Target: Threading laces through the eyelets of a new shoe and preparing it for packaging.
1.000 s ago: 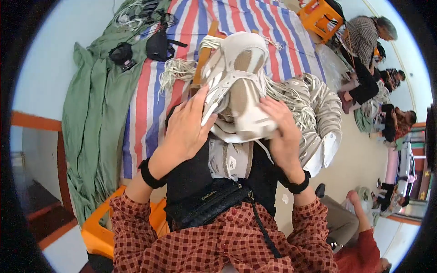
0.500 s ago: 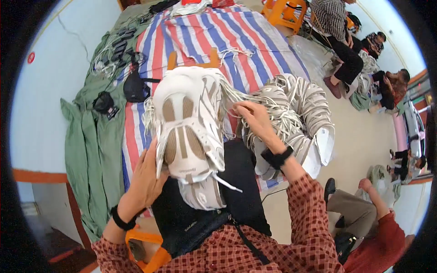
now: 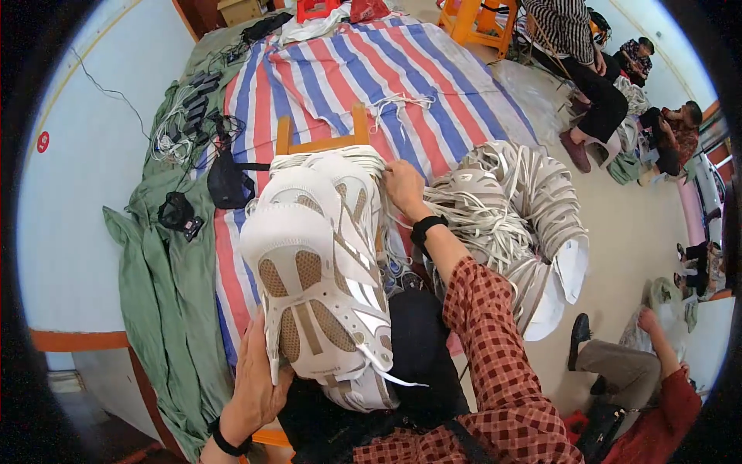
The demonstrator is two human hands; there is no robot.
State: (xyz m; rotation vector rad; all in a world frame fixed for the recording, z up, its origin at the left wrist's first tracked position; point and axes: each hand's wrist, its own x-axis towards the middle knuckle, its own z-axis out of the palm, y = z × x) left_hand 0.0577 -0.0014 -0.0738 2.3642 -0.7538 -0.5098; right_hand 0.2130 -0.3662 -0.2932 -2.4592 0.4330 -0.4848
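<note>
A stack of white and beige shoe uppers lies in front of me, over my lap and a wooden stool. My left hand grips the lower left edge of the top upper, its thumb partly hidden beneath. Off-white shoelaces run across the far end of the stack. At the right end of these laces, the fingers of my right hand are pinched together on them. One loose lace end sticks out at the near right of the top upper.
To the right, more shoe uppers form a curved pile with tangled laces. A striped sheet covers the floor ahead, with green cloth and a black bag at left. Other people sit along the right side.
The stack sits slightly nearer to me and the top upper has tilted, showing the laces at the far end. My right hand has moved left and slightly farther away, onto those laces.
</note>
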